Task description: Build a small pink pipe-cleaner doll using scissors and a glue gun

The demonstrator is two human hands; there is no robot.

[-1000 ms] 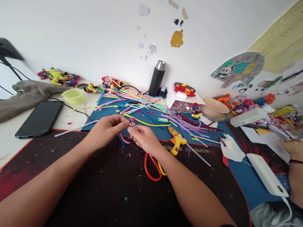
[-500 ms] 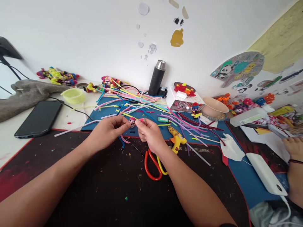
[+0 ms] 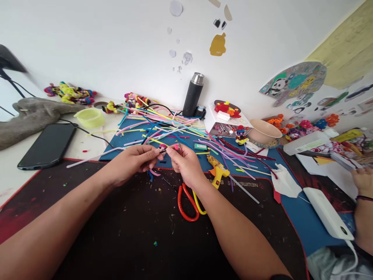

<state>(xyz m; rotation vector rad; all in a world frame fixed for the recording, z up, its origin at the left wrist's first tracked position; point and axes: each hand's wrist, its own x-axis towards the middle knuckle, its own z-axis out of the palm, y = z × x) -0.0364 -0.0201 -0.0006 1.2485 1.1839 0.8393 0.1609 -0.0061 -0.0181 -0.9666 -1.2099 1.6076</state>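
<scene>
My left hand (image 3: 131, 161) pinches a small doll-like piece with a pink top and a pale face (image 3: 162, 147). Close beside it, my right hand (image 3: 186, 163) pinches a small pinkish-red piece (image 3: 177, 147); its kind is too small to make out. A thin dark strand (image 3: 163, 151) shows between the fingertips of both hands. Under my right wrist lie scissors with red and yellow handles (image 3: 180, 208), blades mostly hidden. A yellow glue gun (image 3: 219, 173) rests right of that hand. Many coloured pipe cleaners (image 3: 163, 124) are spread behind both hands.
A black flask (image 3: 192, 95) stands by the wall beside a white box (image 3: 214, 124). A phone (image 3: 48, 146) and yellow coil (image 3: 90, 118) lie left. At right are a bowl (image 3: 265, 132), a white power bank (image 3: 328, 214) and another person's hand (image 3: 364, 181).
My right hand has moved slightly right, from touching the doll-like piece to holding a pinkish-red piece beside it. My left hand keeps its pinch.
</scene>
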